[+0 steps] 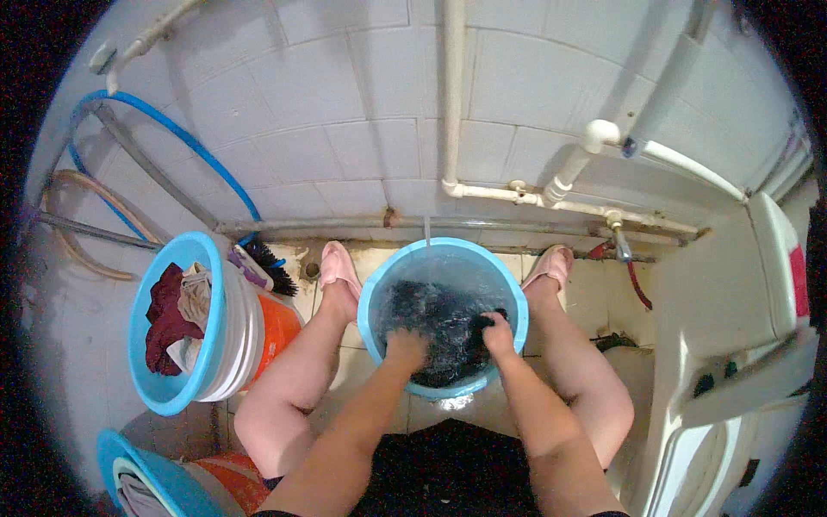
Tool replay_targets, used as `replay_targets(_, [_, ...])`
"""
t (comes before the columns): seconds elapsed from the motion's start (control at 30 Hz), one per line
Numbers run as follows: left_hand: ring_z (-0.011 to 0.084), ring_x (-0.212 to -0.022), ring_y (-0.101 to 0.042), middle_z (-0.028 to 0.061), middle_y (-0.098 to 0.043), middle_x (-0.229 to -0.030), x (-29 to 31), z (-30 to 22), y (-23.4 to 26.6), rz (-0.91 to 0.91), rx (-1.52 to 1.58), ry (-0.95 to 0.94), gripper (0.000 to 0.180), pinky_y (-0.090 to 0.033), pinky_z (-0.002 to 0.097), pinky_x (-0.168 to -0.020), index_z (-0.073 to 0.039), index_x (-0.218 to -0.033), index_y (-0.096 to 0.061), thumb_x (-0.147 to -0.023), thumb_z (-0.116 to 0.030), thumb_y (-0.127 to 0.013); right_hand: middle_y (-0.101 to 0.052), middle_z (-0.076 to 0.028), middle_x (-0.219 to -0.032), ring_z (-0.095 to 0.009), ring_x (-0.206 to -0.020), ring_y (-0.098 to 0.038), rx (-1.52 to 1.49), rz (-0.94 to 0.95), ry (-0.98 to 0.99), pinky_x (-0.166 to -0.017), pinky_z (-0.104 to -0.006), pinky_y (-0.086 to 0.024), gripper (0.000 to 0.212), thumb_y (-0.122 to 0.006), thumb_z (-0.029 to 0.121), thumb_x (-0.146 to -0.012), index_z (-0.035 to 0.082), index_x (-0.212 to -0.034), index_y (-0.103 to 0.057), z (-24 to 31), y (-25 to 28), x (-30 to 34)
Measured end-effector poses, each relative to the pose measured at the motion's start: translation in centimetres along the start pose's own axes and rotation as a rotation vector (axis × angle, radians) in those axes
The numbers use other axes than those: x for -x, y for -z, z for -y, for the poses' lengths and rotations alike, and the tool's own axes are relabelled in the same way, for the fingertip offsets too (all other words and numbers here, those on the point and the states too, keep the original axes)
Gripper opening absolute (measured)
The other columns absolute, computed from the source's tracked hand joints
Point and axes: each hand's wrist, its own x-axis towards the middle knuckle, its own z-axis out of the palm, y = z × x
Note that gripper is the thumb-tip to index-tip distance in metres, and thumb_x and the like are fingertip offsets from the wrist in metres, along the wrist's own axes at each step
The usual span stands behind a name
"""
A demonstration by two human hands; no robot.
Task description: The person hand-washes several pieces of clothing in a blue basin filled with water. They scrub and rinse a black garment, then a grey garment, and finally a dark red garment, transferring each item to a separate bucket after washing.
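Note:
A light blue basin (368,314) stands on the floor between my feet, holding water and a dark, soaked cloth (444,314). My left hand (407,347) is down in the water at the basin's near left, against the cloth; its fingers are blurred and partly under the surface. Toward the right rim, my right hand (498,334) is closed on a bunched black part of the cloth, lifted slightly above the water. A thin stream of water (427,231) falls into the basin at its far rim. The cloth's shape is hidden by the water.
On the left, a blue basin (142,379) with maroon and beige clothes sits tilted against a white-and-orange bucket (277,332). A brush (274,269) lies behind it. Another blue container (112,448) is at lower left. Pipes (534,198) run along the tiled wall; a white appliance (715,293) stands right.

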Motion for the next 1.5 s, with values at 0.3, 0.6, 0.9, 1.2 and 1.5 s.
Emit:
replay_targets(0.3, [0.0422,-0.087,-0.056,0.0224,-0.060,-0.086,6.1,4.7,11.0,-0.640,0.625,0.298,0.023,-0.045,0.0466,-0.072,-0.002,-0.091,-0.056,-0.089,-0.024,-0.048,-0.065,-0.016,-0.091,-0.027,-0.090,-0.062,-0.047,0.140,0.357,-0.081,-0.0333,-0.047,0.036,-0.067,0.005,-0.064,0.008,-0.099,-0.062,16.3,10.4,2.5])
replay_targets(0.6, [0.0204,-0.071,-0.058,0.0067,-0.060,-0.083,12.5,7.2,28.8,-0.926,2.165,-0.099,0.021,-0.049,0.0354,-0.067,-0.003,-0.091,-0.056,-0.091,-0.021,-0.046,-0.049,-0.015,-0.114,-0.035,-0.105,-0.047,0.424,-0.277,1.017,-0.088,-0.0380,-0.043,0.048,-0.059,-0.006,-0.062,0.014,-0.106,-0.062,26.6,17.7,9.1])
replay_targets(0.9, [0.0258,-0.088,-0.059,0.0145,-0.061,-0.096,8.8,8.8,26.0,-0.386,2.357,0.112,0.028,-0.049,0.0403,-0.076,-0.002,-0.098,-0.057,-0.091,-0.028,-0.051,-0.067,-0.013,-0.079,-0.027,-0.082,-0.063,0.147,-0.036,0.052,-0.074,-0.0337,-0.047,0.027,-0.064,0.008,-0.070,0.006,-0.097,-0.066,9.6,11.8,1.1])
replay_targets(1.2, [0.0343,-0.098,-0.053,0.0168,-0.033,-0.138,2.6,3.4,5.2,-0.533,0.569,0.233,0.051,-0.047,0.0432,-0.082,-0.012,-0.124,-0.044,-0.076,-0.007,-0.059,-0.042,-0.016,-0.126,-0.037,-0.114,-0.042,0.425,-0.231,0.738,-0.098,-0.0381,-0.034,0.040,-0.054,-0.008,-0.070,0.016,-0.100,-0.066,11.5,5.3,3.6])
replay_targets(1.5, [0.0371,-0.111,-0.045,0.0148,-0.036,-0.138,-0.5,-0.1,-2.2,-0.087,0.222,0.167,0.072,-0.050,0.0393,-0.082,-0.027,-0.142,-0.024,-0.078,-0.006,-0.052,-0.025,-0.012,-0.144,-0.038,-0.130,-0.024,1.073,0.338,0.444,-0.103,-0.0549,-0.025,0.063,-0.048,0.007,-0.082,0.033,-0.138,-0.034,0.7,-1.7,2.1])
